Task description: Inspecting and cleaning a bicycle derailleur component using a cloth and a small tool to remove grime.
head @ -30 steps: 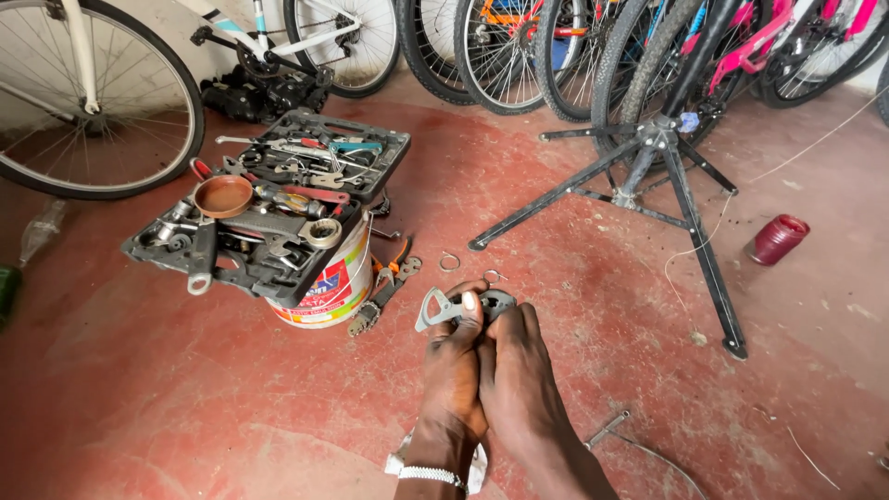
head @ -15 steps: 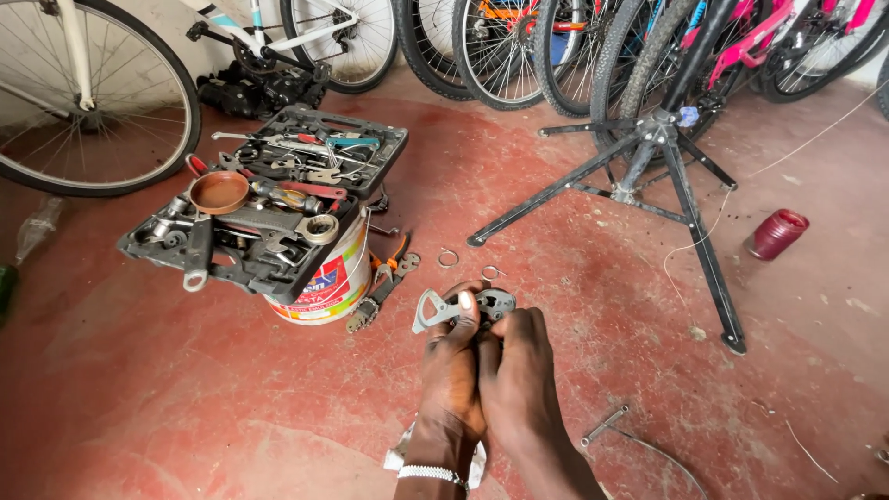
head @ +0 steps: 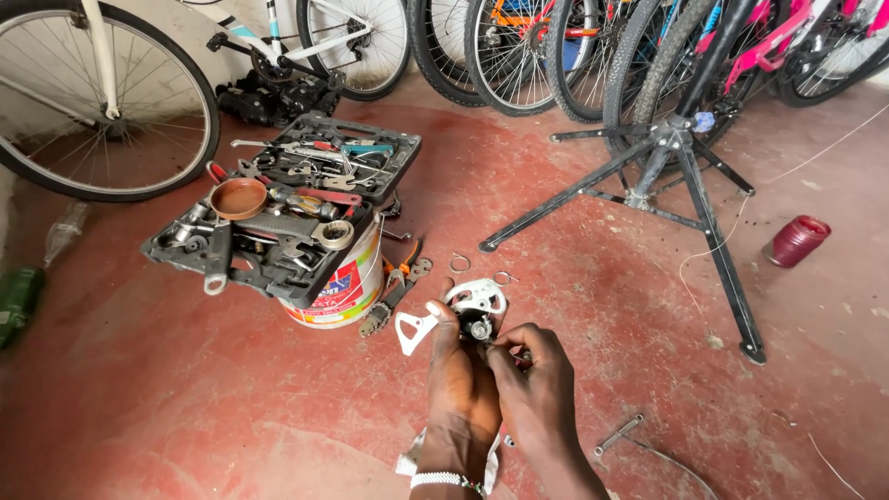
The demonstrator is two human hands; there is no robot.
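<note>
My left hand (head: 458, 380) grips a silver bicycle derailleur (head: 468, 310) and holds it up over the red floor. Its white cage plate sticks out to the left past my thumb. My right hand (head: 532, 384) presses against the left one, its fingertips pinching a small part at the derailleur's lower right side. A white beaded band circles my left wrist, and a pale rag shows beneath both wrists.
A black tool case (head: 282, 208) full of wrenches rests on a white bucket (head: 347, 287). Pliers (head: 398, 287) and small rings lie beside it. A black repair stand (head: 667, 176) spreads its legs at right, near a red can (head: 795, 241). Bicycles line the back wall.
Both hands have stayed together on the derailleur, which has turned slightly in my grip. The view has shifted a little.
</note>
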